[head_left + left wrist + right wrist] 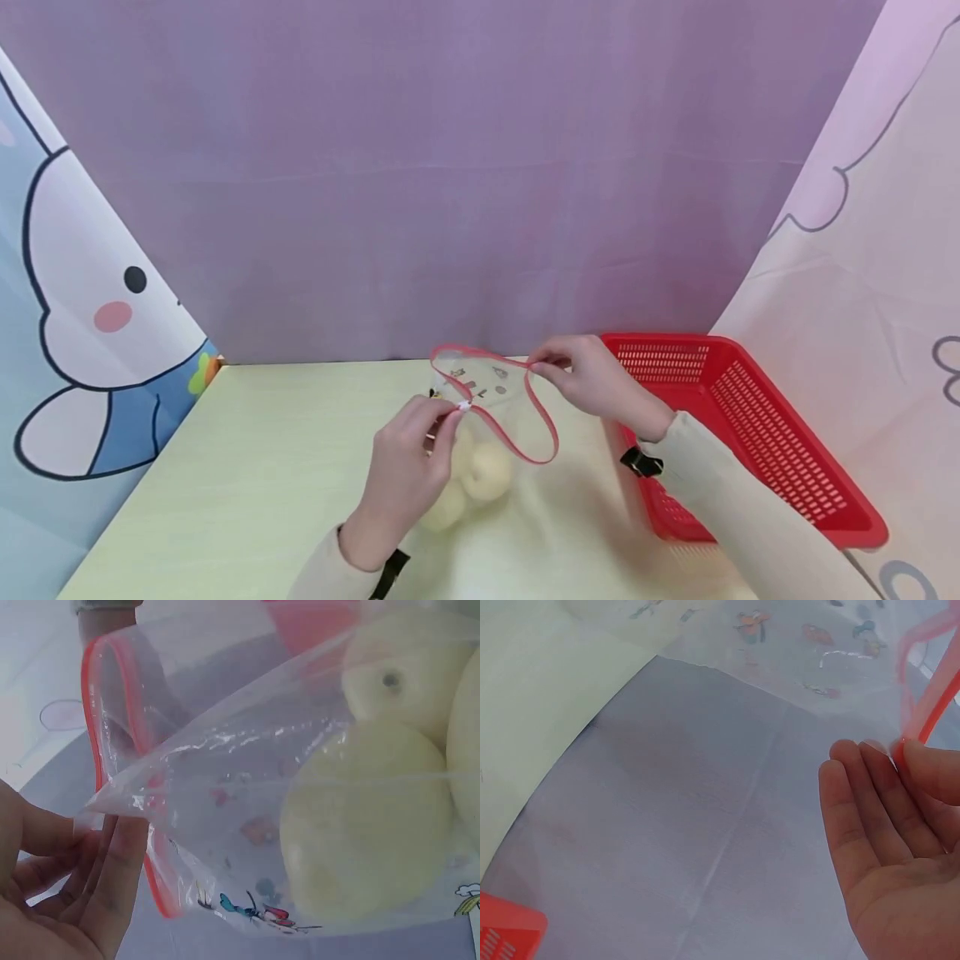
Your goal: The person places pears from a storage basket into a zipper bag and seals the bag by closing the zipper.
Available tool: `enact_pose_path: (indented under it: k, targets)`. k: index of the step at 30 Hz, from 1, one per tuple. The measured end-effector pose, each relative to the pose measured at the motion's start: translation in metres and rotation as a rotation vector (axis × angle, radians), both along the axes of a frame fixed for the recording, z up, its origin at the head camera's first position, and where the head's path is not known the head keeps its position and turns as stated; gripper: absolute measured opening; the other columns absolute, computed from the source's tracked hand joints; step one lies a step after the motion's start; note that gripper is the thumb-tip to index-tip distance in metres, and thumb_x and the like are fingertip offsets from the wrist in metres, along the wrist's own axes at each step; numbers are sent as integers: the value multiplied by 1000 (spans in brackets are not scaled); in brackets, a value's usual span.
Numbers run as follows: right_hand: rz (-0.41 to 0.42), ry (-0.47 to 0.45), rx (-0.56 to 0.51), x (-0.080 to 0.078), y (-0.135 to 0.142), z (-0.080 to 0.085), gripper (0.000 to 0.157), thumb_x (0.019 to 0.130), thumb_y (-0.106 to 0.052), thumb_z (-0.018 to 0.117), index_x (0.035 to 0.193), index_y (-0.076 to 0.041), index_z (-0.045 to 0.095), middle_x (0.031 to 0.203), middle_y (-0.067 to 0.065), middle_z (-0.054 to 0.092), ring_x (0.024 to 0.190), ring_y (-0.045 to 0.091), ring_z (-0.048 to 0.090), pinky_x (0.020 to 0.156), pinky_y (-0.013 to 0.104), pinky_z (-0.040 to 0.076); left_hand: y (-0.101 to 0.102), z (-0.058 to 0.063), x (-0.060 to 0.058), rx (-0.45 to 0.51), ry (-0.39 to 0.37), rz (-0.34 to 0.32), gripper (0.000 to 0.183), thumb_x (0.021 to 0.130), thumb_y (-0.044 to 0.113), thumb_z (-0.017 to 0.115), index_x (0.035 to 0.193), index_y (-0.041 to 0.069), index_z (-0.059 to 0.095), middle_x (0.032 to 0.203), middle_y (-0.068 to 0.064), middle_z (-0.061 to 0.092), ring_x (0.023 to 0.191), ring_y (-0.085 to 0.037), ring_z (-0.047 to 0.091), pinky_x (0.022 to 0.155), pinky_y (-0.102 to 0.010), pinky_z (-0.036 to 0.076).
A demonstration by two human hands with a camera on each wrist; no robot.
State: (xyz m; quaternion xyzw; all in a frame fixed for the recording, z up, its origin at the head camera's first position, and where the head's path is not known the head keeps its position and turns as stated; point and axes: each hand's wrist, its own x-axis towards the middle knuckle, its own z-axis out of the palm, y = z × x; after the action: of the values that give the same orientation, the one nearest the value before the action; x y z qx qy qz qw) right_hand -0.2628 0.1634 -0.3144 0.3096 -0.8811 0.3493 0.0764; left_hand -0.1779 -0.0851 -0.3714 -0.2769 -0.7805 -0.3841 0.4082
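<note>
A clear zip bag with a red zip strip and small coloured prints hangs over the table between both hands, its mouth spread into a loop. My left hand pinches the rim at a small white piece on the strip, between thumb and fingers. On the far right of the mouth, my right hand pinches the red edge; in the right wrist view its other fingers extend beside the thumb. Several pale yellow round fruits with a stem dimple, like pears, lie in the bag's bottom.
A red plastic basket with slotted walls stands on the right of the pale table, partly behind my right forearm. A purple cloth forms the back wall, with printed cartoon sheets at both sides.
</note>
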Motion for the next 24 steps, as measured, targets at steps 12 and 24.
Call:
enact_pose_path:
  k: [12, 24]
  targets:
    - [-69, -81, -75, 5, 13, -1, 13, 94, -14, 75, 107, -12, 76, 93, -3, 72, 82, 15, 68, 76, 34, 61, -26, 4, -9, 85, -64, 23, 4, 92, -2, 72, 95, 1, 72, 79, -3, 71, 64, -10, 68, 54, -15, 54]
    - [-122, -90, -121, 5, 28, -4, 12, 96, -10, 71, 107, -10, 75, 93, 2, 73, 81, 16, 69, 73, 34, 61, -40, 6, -19, 201, -156, 7, 6, 93, -5, 70, 95, -1, 72, 80, -4, 71, 64, -17, 67, 56, -16, 54]
